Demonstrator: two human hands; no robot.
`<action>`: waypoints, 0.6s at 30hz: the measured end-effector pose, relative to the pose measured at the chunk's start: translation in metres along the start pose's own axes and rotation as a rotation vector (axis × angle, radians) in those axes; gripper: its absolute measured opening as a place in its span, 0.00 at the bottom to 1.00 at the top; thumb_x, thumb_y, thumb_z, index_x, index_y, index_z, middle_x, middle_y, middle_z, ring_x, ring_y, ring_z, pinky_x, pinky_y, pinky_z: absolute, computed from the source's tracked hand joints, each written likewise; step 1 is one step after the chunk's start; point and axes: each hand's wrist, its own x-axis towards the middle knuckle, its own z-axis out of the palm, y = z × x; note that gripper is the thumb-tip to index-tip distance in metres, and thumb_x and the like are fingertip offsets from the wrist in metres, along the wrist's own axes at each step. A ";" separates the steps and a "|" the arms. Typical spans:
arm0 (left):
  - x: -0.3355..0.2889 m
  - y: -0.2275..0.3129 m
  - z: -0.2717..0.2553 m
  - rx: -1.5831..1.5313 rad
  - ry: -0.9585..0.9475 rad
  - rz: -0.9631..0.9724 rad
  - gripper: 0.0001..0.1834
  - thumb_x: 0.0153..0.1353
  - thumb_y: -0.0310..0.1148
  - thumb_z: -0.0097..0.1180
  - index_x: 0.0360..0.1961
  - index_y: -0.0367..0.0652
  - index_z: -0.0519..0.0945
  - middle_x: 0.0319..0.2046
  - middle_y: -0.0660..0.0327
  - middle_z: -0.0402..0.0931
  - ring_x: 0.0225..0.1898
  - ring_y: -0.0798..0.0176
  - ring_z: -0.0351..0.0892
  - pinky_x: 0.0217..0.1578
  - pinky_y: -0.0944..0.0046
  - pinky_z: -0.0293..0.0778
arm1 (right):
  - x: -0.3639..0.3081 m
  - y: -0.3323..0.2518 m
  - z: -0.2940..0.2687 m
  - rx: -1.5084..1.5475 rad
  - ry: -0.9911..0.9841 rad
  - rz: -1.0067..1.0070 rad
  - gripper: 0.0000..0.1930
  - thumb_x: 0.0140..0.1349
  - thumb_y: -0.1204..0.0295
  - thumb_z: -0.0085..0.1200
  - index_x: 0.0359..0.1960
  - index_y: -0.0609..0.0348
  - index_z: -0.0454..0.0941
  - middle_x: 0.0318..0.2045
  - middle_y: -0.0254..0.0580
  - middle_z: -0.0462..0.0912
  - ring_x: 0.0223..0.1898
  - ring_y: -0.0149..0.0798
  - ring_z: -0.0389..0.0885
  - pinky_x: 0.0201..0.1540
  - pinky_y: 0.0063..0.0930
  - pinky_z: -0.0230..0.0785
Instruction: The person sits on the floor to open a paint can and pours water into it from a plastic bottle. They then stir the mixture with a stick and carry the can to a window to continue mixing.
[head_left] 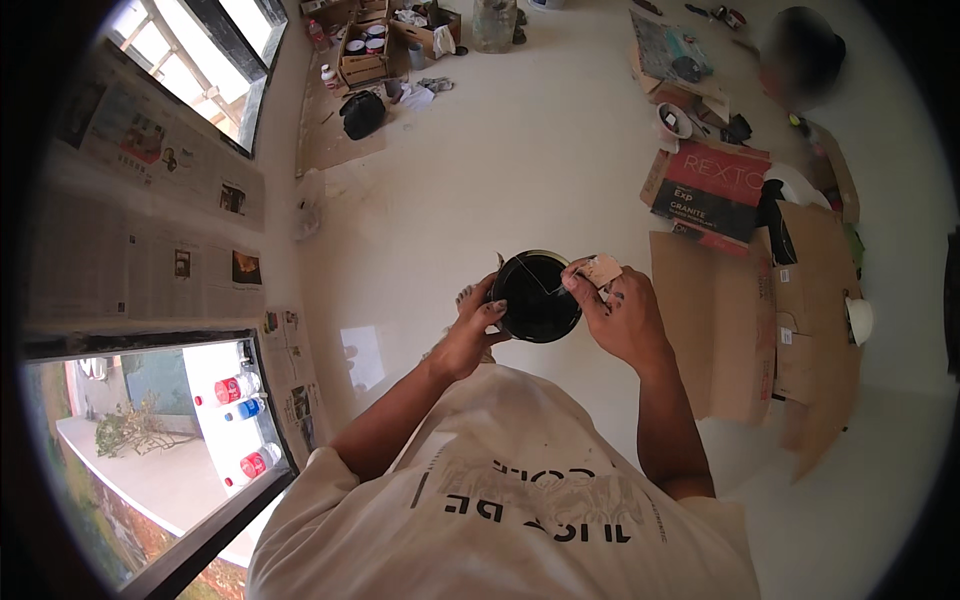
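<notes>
In front of my shirt, a round can with a dark, glossy inside is held up. My left hand is closed round its left side, with dark smears on the fingers. At the can's right rim, my right hand pinches a small flat tan piece; its exact kind is unclear. Dark stains mark these fingers too. A thin straight line shows across the can's dark inside, and I cannot tell whether it is an object or a reflection.
Flattened cardboard and a red-and-black box lie on the floor at right. A blurred person's head is beyond. Wooden crates with cans and a black bag sit far left. Newspaper covers the left wall beside the windows.
</notes>
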 end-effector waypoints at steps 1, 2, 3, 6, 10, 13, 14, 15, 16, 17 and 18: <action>0.021 0.015 0.000 0.011 -0.004 -0.006 0.48 0.64 0.52 0.53 0.78 0.49 0.45 0.70 0.51 0.56 0.71 0.49 0.59 0.66 0.42 0.61 | 0.021 -0.001 -0.011 -0.061 0.017 0.045 0.15 0.70 0.57 0.57 0.38 0.57 0.85 0.24 0.42 0.84 0.24 0.44 0.77 0.33 0.34 0.71; 0.042 0.032 0.001 0.008 -0.017 -0.029 0.48 0.64 0.51 0.53 0.78 0.47 0.45 0.70 0.50 0.57 0.70 0.49 0.60 0.66 0.43 0.61 | 0.042 -0.001 -0.022 -0.097 0.056 0.025 0.15 0.70 0.57 0.57 0.39 0.56 0.85 0.25 0.42 0.84 0.24 0.44 0.77 0.34 0.35 0.71; 0.065 0.052 0.002 0.017 -0.030 -0.032 0.48 0.64 0.51 0.53 0.78 0.46 0.45 0.69 0.50 0.57 0.70 0.49 0.60 0.66 0.44 0.61 | 0.070 -0.001 -0.034 -0.119 0.114 -0.030 0.14 0.70 0.58 0.58 0.39 0.56 0.85 0.26 0.41 0.85 0.25 0.44 0.77 0.35 0.35 0.71; 0.129 0.102 0.007 0.101 -0.068 -0.069 0.47 0.63 0.53 0.53 0.77 0.47 0.47 0.71 0.52 0.56 0.72 0.51 0.57 0.68 0.41 0.59 | 0.140 0.013 -0.046 0.166 0.188 0.001 0.12 0.69 0.60 0.59 0.38 0.54 0.86 0.28 0.37 0.86 0.27 0.42 0.79 0.41 0.35 0.70; 0.210 0.160 0.015 0.129 -0.117 -0.127 0.47 0.63 0.53 0.53 0.77 0.46 0.48 0.71 0.52 0.55 0.73 0.52 0.56 0.68 0.42 0.59 | 0.212 0.043 -0.086 -0.028 0.273 -0.199 0.08 0.67 0.62 0.62 0.37 0.52 0.86 0.30 0.33 0.87 0.28 0.40 0.79 0.45 0.35 0.68; 0.282 0.185 0.018 0.124 -0.133 -0.129 0.47 0.63 0.51 0.55 0.77 0.45 0.48 0.67 0.52 0.59 0.69 0.53 0.61 0.64 0.46 0.63 | 0.260 0.076 -0.126 -0.170 0.282 -0.173 0.07 0.65 0.64 0.63 0.36 0.53 0.86 0.31 0.33 0.87 0.28 0.40 0.79 0.45 0.36 0.67; 0.309 0.191 0.018 0.120 -0.141 -0.120 0.47 0.63 0.50 0.56 0.76 0.45 0.47 0.65 0.52 0.62 0.66 0.53 0.64 0.62 0.48 0.65 | 0.277 0.089 -0.138 -0.178 0.276 -0.160 0.07 0.65 0.64 0.63 0.35 0.53 0.86 0.31 0.33 0.87 0.29 0.40 0.79 0.44 0.36 0.67; 0.333 0.196 0.021 0.112 -0.144 -0.136 0.47 0.63 0.49 0.56 0.76 0.45 0.47 0.66 0.52 0.61 0.67 0.53 0.64 0.62 0.47 0.65 | 0.293 0.102 -0.149 -0.184 0.271 -0.149 0.07 0.65 0.65 0.63 0.35 0.54 0.86 0.32 0.32 0.87 0.29 0.40 0.79 0.43 0.36 0.67; 0.359 0.204 0.025 0.111 -0.150 -0.148 0.47 0.63 0.49 0.56 0.76 0.44 0.47 0.66 0.52 0.61 0.67 0.53 0.63 0.63 0.46 0.65 | 0.309 0.114 -0.156 -0.129 0.303 -0.119 0.08 0.65 0.65 0.63 0.34 0.55 0.85 0.29 0.34 0.86 0.27 0.41 0.79 0.40 0.37 0.67; 0.388 0.213 0.030 0.113 -0.160 -0.157 0.47 0.63 0.49 0.56 0.76 0.44 0.47 0.66 0.52 0.61 0.67 0.53 0.63 0.63 0.45 0.65 | 0.328 0.126 -0.162 -0.076 0.342 -0.092 0.09 0.66 0.64 0.62 0.33 0.57 0.85 0.27 0.35 0.86 0.26 0.42 0.78 0.38 0.37 0.67; 0.416 0.221 0.037 0.109 -0.156 -0.152 0.47 0.63 0.49 0.55 0.77 0.44 0.47 0.67 0.52 0.60 0.68 0.52 0.62 0.64 0.45 0.64 | 0.349 0.140 -0.175 -0.041 0.342 -0.064 0.11 0.66 0.64 0.62 0.31 0.58 0.84 0.24 0.37 0.84 0.23 0.43 0.77 0.35 0.37 0.67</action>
